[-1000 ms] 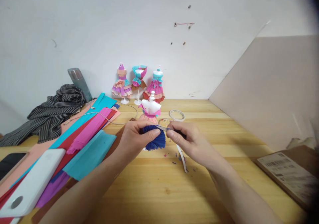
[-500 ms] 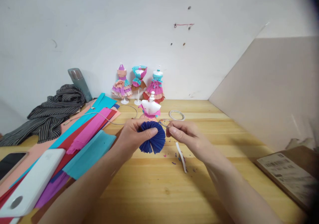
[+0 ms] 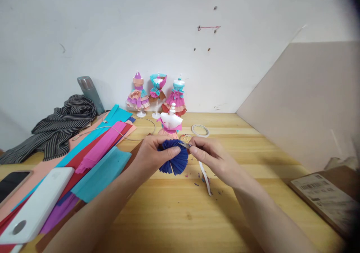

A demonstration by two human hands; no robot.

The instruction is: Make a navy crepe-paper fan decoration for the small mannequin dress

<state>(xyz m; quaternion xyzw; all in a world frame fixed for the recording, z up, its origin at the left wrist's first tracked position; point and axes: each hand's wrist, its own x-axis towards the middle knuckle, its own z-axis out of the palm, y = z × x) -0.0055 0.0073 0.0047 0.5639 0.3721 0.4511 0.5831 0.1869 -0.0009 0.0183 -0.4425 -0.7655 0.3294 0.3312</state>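
Note:
My left hand (image 3: 150, 153) pinches a pleated dark blue crepe paper rosette (image 3: 176, 162), its thumb lying across the front. The rosette fans out round with a narrow slit at the bottom. Between thumb and fingers of my right hand (image 3: 209, 155) is a small pointed metal tool (image 3: 183, 145). Its tip lies at the rosette's upper edge, close to my left thumb; most of the tool is hidden by my fingers, so its kind is unclear. Just behind stands a small white dress form (image 3: 172, 121) wearing pink and peach paper, its lower part hidden.
Three dressed paper forms (image 3: 137, 95) stand against the wall. A roll of tape (image 3: 200, 130), a white strip (image 3: 205, 178) and paper scraps lie on the table. Crepe sheets (image 3: 101, 174), a white power bank (image 3: 36, 208) and a phone (image 3: 12, 183) lie left, a cardboard box (image 3: 323, 196) right.
My right hand has moved the metal tool's tip left and down onto the rosette's upper edge. The rosette has shifted slightly right and down in view.

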